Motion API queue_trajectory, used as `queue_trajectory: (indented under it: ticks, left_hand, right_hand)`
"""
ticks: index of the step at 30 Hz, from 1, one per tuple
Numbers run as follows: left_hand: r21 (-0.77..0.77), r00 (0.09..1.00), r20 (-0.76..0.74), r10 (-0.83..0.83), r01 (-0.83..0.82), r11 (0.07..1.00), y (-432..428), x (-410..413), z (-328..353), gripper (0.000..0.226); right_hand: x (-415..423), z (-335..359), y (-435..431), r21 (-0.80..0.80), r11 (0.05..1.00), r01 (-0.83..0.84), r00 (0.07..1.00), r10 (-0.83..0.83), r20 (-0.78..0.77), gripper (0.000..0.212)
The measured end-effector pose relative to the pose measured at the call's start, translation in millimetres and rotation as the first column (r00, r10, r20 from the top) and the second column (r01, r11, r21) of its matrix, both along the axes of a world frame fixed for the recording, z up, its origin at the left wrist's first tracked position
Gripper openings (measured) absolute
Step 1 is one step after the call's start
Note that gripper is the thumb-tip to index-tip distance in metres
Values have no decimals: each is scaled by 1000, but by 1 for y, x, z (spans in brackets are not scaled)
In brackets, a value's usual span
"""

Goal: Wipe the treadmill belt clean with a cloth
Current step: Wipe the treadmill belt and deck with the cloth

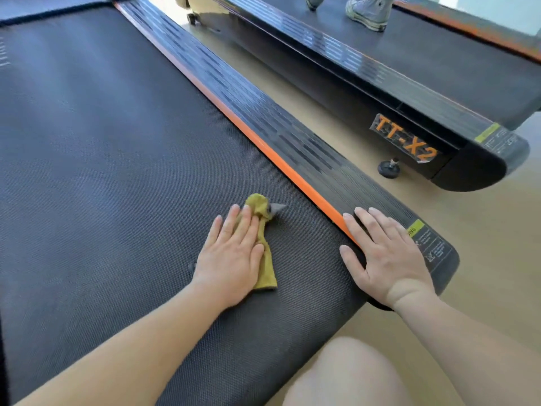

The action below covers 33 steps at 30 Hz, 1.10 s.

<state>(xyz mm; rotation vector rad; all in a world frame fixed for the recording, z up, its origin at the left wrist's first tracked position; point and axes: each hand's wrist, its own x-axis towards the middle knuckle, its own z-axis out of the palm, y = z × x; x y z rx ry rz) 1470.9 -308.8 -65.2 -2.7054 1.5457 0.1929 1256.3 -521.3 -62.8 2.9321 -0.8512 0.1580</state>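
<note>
Currently mid-wipe, at the near end of the treadmill belt (102, 142), by its right edge.
Left hand (234, 259), grip released, presses the yellow cloth (259, 208) flat on the belt. Right hand (386, 253), also released, rests on the side rail (292, 136). No wiped/unwiped boundary shows. Judged: the long far stretch is probably left to do.

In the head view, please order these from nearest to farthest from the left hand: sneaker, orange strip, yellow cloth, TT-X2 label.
1. yellow cloth, under the left hand.
2. orange strip, to its right.
3. TT-X2 label, on the next treadmill.
4. sneaker, far top right.
</note>
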Motion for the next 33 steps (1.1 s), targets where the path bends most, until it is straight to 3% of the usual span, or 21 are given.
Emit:
queue_trajectory:
  ticks: [2, 5, 6, 7, 9, 11, 14, 16, 18, 20, 21, 23, 25, 27, 30, 31, 33]
  left_hand:
    - [-73, 998, -57, -1, -3, 997, 17, -34, -4, 65]
    - [-14, 923, -173, -344, 347, 938, 51, -57, 1, 62]
    - [-5, 914, -168, -370, 374, 927, 61, -40, 3, 62]
    - [1, 942, -131, -308, 311, 950, 67, -18, 4, 63]
    - [77, 1000, -27, 3, -1, 997, 84, 18, 7, 71]
    - [111, 990, -56, 133, -126, 986, 108, 6, 7, 77]
    - [34, 958, -269, -103, 116, 993, 140, -39, 16, 69]
    - [-105, 899, -414, -147, 113, 988, 152, -31, 25, 58]
    - [-297, 876, -477, 70, -235, 926, 155, -10, 25, 49]
    - [-335, 873, -356, 334, -453, 826, 152, 4, 24, 43]
    - [-263, 885, -260, 385, -449, 854, 148, 5, 24, 42]
    - [-128, 916, -204, 346, -375, 918, 143, -2, 20, 33]
    - [-189, 929, -258, 265, -318, 929, 142, 1, 22, 20]
    - [-259, 881, -390, 267, -384, 886, 148, 15, 32, 12]
    - [-294, 794, -506, 337, -526, 798, 156, 53, 44, 23]
    - [-297, 801, -461, 382, -545, 785, 161, 66, 47, 28]
    - [-281, 871, -173, 460, -492, 824, 167, 79, 42, 47]
  right_hand:
    - [0, 1, 1, 6, 1000, 4, 1000, -4, -6, 67]
    - [1, 7, 2, 40, 999, 21, 1000, -21, -10, 69]
    - [1, 8, 3, 50, 998, 26, 1000, -26, -11, 69]
    - [1, 9, 4, 55, 998, 36, 999, -36, -11, 70]
    - [1, 10, 5, 66, 996, 51, 999, -50, -11, 71]
    - [5, 13, 10, 55, 997, 61, 998, -61, -2, 73]
    - [34, 22, 24, 57, 982, 181, 983, -182, 27, 72]
    - [62, 23, 46, 79, 988, 133, 989, -137, 47, 66]
    - [90, 15, 75, 139, 990, 10, 992, -27, 121, 60]
    - [116, 4, 109, 236, 971, -24, 989, -12, 147, 51]
    - [126, 0, 123, 267, 964, -8, 991, -29, 133, 50]
    - [137, -11, 143, 308, 950, 47, 988, -90, 127, 49]
    - [141, -20, 150, 341, 937, 81, 966, -158, 204, 46]
    - [142, -24, 152, 325, 938, 116, 950, -200, 238, 46]
    - [146, -28, 155, 265, 955, 133, 956, -194, 219, 52]
    - [148, -27, 156, 258, 957, 134, 959, -191, 211, 54]
    - [148, -27, 155, 256, 957, 136, 962, -189, 198, 52]
